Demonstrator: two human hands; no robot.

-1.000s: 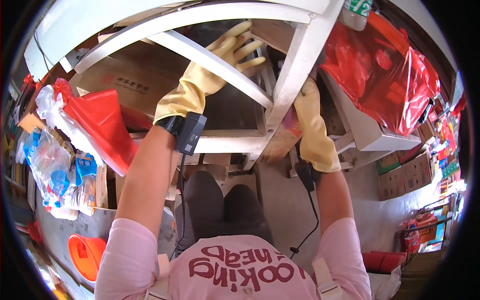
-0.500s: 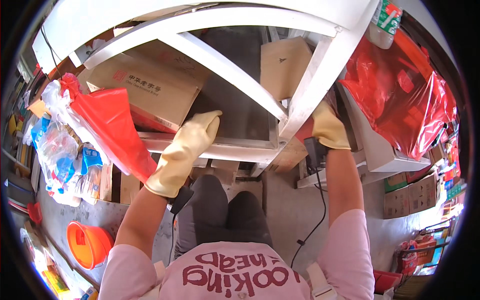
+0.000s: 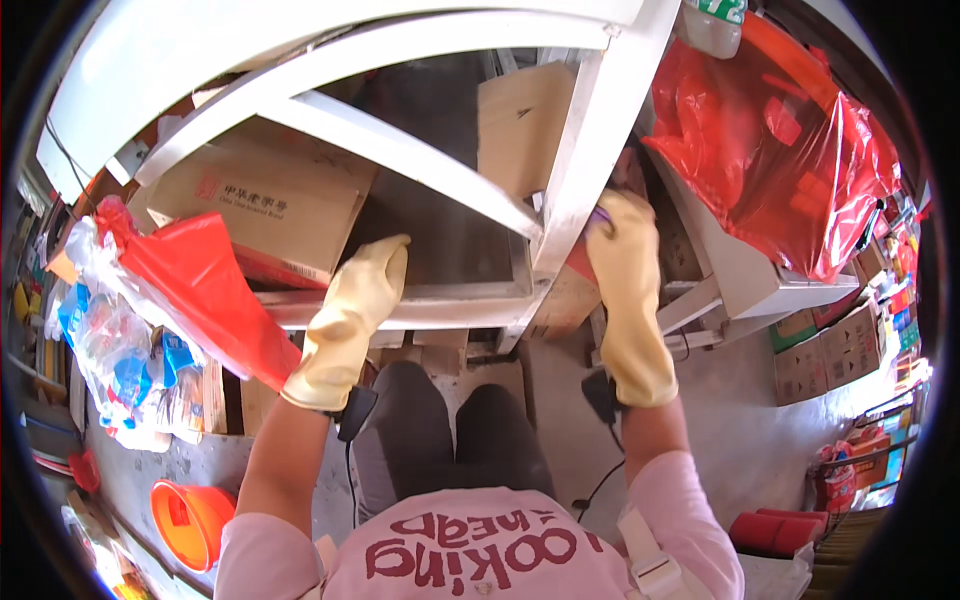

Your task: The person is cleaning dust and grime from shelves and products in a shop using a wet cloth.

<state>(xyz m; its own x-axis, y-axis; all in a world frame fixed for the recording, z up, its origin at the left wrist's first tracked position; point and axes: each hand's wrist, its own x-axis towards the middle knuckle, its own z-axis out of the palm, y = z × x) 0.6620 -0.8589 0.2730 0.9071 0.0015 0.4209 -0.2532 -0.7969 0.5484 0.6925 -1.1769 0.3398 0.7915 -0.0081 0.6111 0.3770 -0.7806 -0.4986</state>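
Observation:
Both my hands wear long pale yellow rubber gloves. My left hand (image 3: 372, 272) reaches over the front rail (image 3: 440, 310) of a white frame, beside a brown cardboard box (image 3: 275, 200). One glove tip points forward over the dark panel (image 3: 440, 235); the other fingers are hidden under the hand. To the right of the white upright post (image 3: 590, 140), my right hand (image 3: 622, 225) is closed on a small purple thing (image 3: 600, 215), mostly covered by the glove. Its kind cannot be made out.
A red plastic bag (image 3: 205, 280) hangs at the left by clear and blue bags (image 3: 125, 340). Another red bag (image 3: 770, 150) covers things at the right. A plain carton (image 3: 522, 125) stands behind the post. An orange bucket (image 3: 195, 525) stands on the floor; cartons (image 3: 830, 355) sit at the right.
My right hand has drawn back from behind the post, showing more glove and the purple thing. My left hand stays by the box. The whole view has shifted slightly.

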